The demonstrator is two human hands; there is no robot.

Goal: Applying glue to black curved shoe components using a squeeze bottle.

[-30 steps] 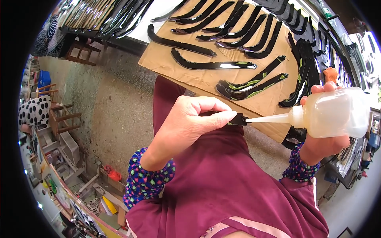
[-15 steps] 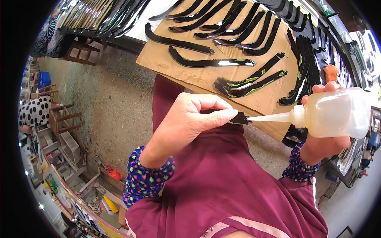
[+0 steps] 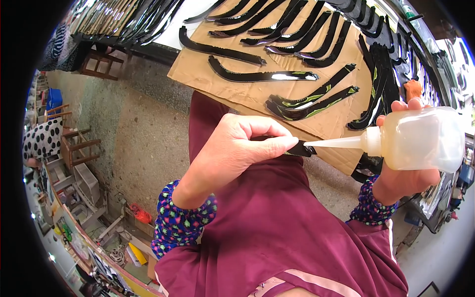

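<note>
Between the thumb and fingers of my left hand [image 3: 247, 146] is a black curved strip [image 3: 301, 148]; only its right end shows, the rest hidden by the hand. My right hand [image 3: 403, 182] grips a translucent squeeze bottle [image 3: 420, 141] tipped on its side, holding a pale yellowish liquid. Its long tapered nozzle points left, and the tip meets the strip's exposed end. Beyond my hands, a glossy black curved strip [image 3: 237, 75] and a pair of strips with yellow-green patches [image 3: 316, 101] lie on brown cardboard [image 3: 198, 74].
More black curved strips [image 3: 336, 44] cover the far cardboard, with a pile [image 3: 378, 84] at its right. An orange object [image 3: 413, 90] sits behind the bottle. Wooden stools [image 3: 79, 146] stand on the floor at left, near a bench cluttered with tools and cord [image 3: 116, 256].
The nozzle tip has shifted slightly left along the strip's end, now lying over it rather than at its edge. My left hand has barely moved.
</note>
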